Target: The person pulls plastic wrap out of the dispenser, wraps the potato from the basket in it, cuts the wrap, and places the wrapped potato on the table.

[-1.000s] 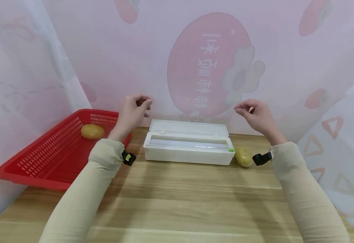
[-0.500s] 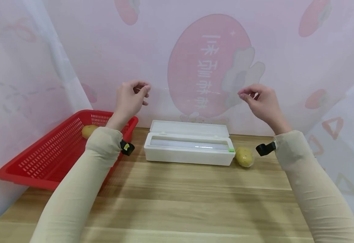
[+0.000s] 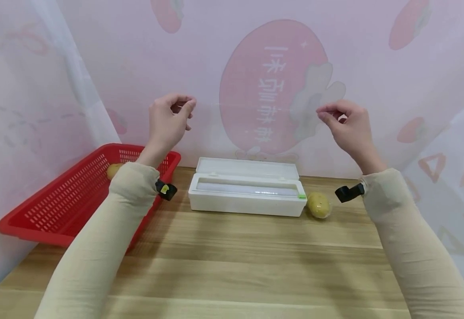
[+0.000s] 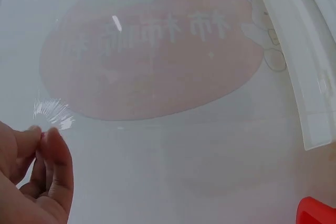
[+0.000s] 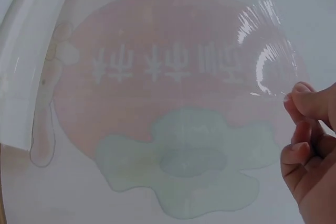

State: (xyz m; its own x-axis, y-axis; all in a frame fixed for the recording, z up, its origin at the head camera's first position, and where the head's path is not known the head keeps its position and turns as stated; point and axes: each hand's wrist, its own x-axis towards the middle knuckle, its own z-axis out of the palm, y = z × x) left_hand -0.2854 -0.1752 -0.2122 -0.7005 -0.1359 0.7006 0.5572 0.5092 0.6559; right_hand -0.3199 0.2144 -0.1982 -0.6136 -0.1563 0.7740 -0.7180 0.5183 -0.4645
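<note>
Clear cling film (image 5: 273, 72) is stretched between my two raised hands, wrinkled and shiny near the fingertips in both wrist views. My left hand (image 3: 167, 120) pinches one corner between thumb and forefinger. At the other corner, my right hand (image 3: 350, 129) pinches the film the same way. Below the hands sits a long white cling film box (image 3: 248, 206), its lid (image 3: 248, 168) tipped back and a film roll (image 3: 248, 190) inside. Where the sheet's lower edge hangs is too transparent to tell.
Right of the box lies a potato (image 3: 319, 205) with a shiny film around it. At the left, a red plastic basket (image 3: 36, 238) holds another potato (image 3: 114, 170), partly hidden by my left sleeve. A printed curtain (image 3: 200, 53) hangs behind the wooden table (image 3: 232, 252).
Both hands have risen above the box and moved slightly apart, still pinching the film. My left sleeve now covers more of the basket's potato. The box has stayed in place.
</note>
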